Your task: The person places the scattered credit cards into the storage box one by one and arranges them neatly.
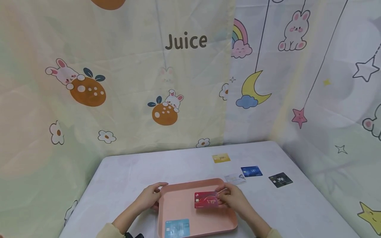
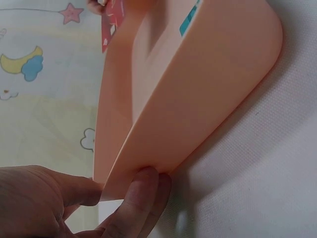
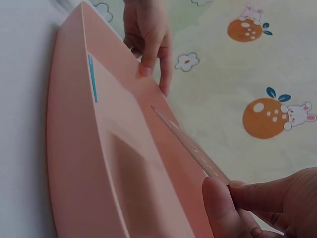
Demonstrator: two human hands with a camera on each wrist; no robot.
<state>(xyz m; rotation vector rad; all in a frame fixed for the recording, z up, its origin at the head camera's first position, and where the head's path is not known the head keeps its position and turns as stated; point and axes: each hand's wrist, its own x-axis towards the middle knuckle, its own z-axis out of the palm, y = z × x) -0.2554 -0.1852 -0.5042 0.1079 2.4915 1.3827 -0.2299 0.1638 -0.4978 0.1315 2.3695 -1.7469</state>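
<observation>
A pink tray (image 1: 178, 211) lies at the front of the white table. My left hand (image 1: 149, 197) grips its far left corner; in the left wrist view the thumb and fingers (image 2: 141, 191) pinch the tray wall from both sides. Between the thumb and fingers of my right hand (image 1: 233, 198) is a red VIP card (image 1: 204, 200), held above the tray's right half. Seen nearly edge-on in the right wrist view, the card (image 3: 185, 141) stays clear of the tray floor. A light blue card (image 1: 177, 228) lies flat in the tray's near left corner.
Beyond the tray on the table (image 1: 134, 168) lie a gold card (image 1: 221, 158), a blue card (image 1: 251, 171), a whitish card (image 1: 235, 178) close to the tray's far right corner, and a black card (image 1: 280, 179) to the right. A printed curtain (image 1: 134, 76) hangs behind.
</observation>
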